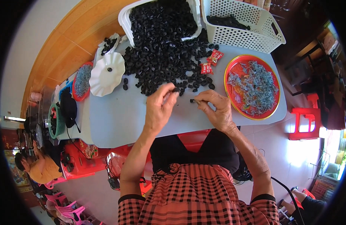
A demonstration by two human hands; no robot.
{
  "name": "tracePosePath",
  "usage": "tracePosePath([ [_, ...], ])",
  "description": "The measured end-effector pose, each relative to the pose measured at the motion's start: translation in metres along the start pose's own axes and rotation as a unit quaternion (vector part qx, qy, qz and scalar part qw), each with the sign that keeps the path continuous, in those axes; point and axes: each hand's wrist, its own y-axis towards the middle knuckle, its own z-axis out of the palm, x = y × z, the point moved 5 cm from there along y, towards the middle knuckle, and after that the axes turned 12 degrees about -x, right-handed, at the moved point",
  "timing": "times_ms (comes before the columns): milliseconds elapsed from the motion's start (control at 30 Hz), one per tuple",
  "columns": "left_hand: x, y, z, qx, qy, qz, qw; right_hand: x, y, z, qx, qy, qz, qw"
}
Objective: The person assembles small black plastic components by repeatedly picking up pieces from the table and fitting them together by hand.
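Note:
A large heap of small black plastic parts (158, 63) spills over the table. At its near edge my left hand (160, 107) is closed, thumb and fingers curled together, with a small black plastic part (176, 90) at the fingertips. To the right, my right hand (217, 110) pinches another small black plastic part (192, 101) between thumb and forefinger, just above the tabletop; a short bit of metal seems to show behind it. Beside that hand lies a red round tray (230, 98) with a gold rim, holding many small blue-grey metal pieces, perhaps springs or screws.
A white tub (125, 20) of black parts lies at the back, next to a white perforated basket (240, 37). Two red packets (206, 68) lie near the heap. On the left are a white scalloped dish (105, 80) and another red tray (76, 92). A person (45, 165) sits far left.

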Motion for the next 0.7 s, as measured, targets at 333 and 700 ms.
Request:
tracePosePath([
  [333,-0.004,-0.053,0.01,0.011,-0.02,0.007,1.0,0.009,-0.01,0.015,0.003,0.075,0.094,0.993],
  [700,0.002,-0.069,0.02,-0.039,-0.337,-0.196,0.92,0.005,-0.024,0.027,-0.004,0.273,0.187,0.944],
])
